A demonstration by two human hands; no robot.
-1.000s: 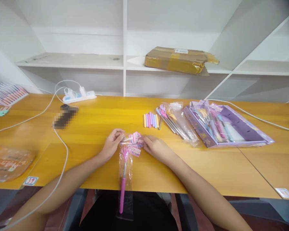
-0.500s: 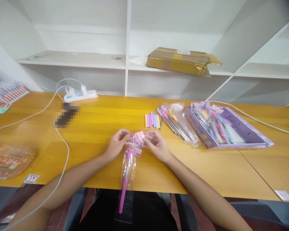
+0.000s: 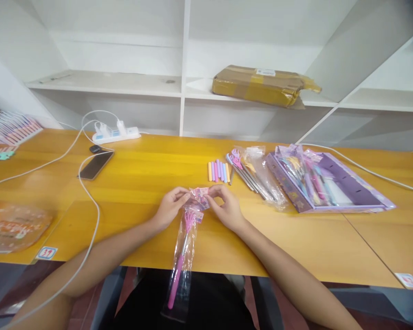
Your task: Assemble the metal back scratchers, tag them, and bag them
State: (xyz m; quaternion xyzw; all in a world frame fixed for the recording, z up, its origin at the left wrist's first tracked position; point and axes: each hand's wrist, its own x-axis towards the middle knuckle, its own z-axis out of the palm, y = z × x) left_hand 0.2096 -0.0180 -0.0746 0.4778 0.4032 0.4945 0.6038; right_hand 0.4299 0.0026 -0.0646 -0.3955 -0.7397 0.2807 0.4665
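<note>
A clear plastic bag (image 3: 192, 238) holds a pink back scratcher (image 3: 179, 270) with a claw-shaped head and a metal rod; its lower end hangs past the table's front edge. My left hand (image 3: 172, 206) pinches the bag's top end. Pressed together on the pink printed card (image 3: 202, 200) at that same end are the fingers of my right hand (image 3: 226, 207). Beyond my hands lie several pastel handle tubes (image 3: 218, 172), and right of them several metal rods with claw heads (image 3: 246, 174), next to clear plastic packaging (image 3: 273, 188).
A purple tray (image 3: 351, 183) with bagged scratchers sits at the right. At the left are a phone (image 3: 97, 165), a power strip (image 3: 117, 134), a white cable (image 3: 97, 215) and an orange bag (image 3: 17, 227). A taped carton (image 3: 258, 86) rests on the shelf behind.
The printed card has turned slightly between my fingers, and the bagged scratcher's lower end has swung a little left. The view has shifted slightly.
</note>
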